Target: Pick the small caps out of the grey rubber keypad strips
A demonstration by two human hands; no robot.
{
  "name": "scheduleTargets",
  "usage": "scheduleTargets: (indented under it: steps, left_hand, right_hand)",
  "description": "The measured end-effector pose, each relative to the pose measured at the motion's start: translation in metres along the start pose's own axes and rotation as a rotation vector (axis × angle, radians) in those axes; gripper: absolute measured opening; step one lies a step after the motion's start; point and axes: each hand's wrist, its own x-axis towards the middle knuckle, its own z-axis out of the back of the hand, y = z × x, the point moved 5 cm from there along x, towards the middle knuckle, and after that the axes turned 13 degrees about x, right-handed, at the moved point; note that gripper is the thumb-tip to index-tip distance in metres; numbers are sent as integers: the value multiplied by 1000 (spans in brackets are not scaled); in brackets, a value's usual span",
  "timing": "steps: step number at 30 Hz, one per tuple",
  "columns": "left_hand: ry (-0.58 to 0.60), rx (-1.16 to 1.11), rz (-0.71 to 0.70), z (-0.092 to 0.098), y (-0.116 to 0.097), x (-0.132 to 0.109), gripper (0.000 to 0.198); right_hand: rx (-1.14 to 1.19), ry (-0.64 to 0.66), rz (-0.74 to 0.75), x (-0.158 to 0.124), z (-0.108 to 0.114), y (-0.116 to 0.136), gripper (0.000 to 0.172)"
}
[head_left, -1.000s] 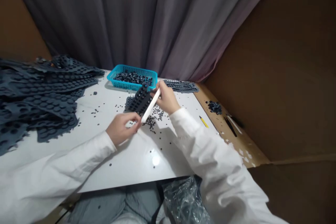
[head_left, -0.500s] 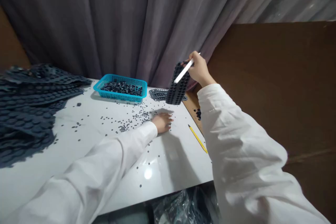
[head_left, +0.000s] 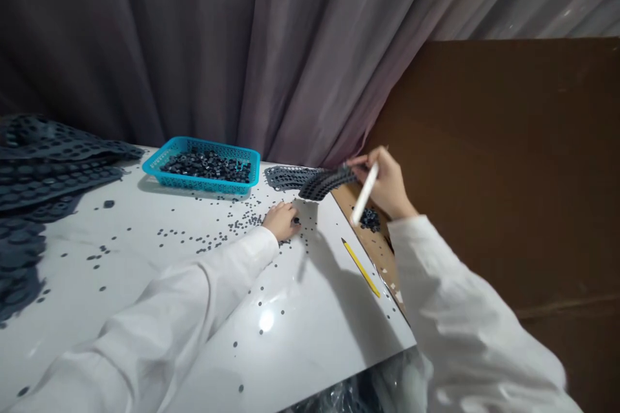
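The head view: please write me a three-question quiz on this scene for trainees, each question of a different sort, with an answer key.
1. True or false: the blue rectangular mesh-sided basket is empty.
2. Which hand holds the slim white stick? A) left B) right C) neither
3. Fill in: the long yellow pencil-shaped tool lies on the flat, glossy ____ tabletop.

Key:
1. False; it holds many small black pieces.
2. B; the bare right hand grips it.
3. White.
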Motion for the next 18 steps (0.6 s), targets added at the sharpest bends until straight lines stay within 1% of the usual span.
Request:
scheduleTargets:
  steps: [3,4,5,7,8,10,13,16,18]
  left_hand:
    - [-14,-11,1,-2,4,-2,32]
    - [-17,-14,-1,-3,5,-3,32]
    - [-19,-16,-1,-3,6,-4,33]
    - [-15,-20,-1,-4,5,-6,33]
    - [-11,-23,1,-3,4,-6,33]
    - [-1,-28,6,0,3,-7,33]
    - [17,-34,38,14,7,-8,33]
    - [40,-37,99,39,25,-16,34]
    - [72,-43,129,60,43,-31,33]
  right_hand:
    - [44,181,-136,-103,-20,11,30]
    - [37,243,-149,-137,-27,12,28]
    - [19,274,-166,-167,-33,11,26]
    - [-22,334,-221,-214,-43,4,25]
    - [-28,339,-234,-229,-46,0,25]
    - [-15,312,-263,-246,-47,-7,25]
    - [6,261,-294,-248,-40,-7,24]
    - [-3,292,-266,-239,-36,9,25]
    - [19,258,-261,-230,-35,23,23]
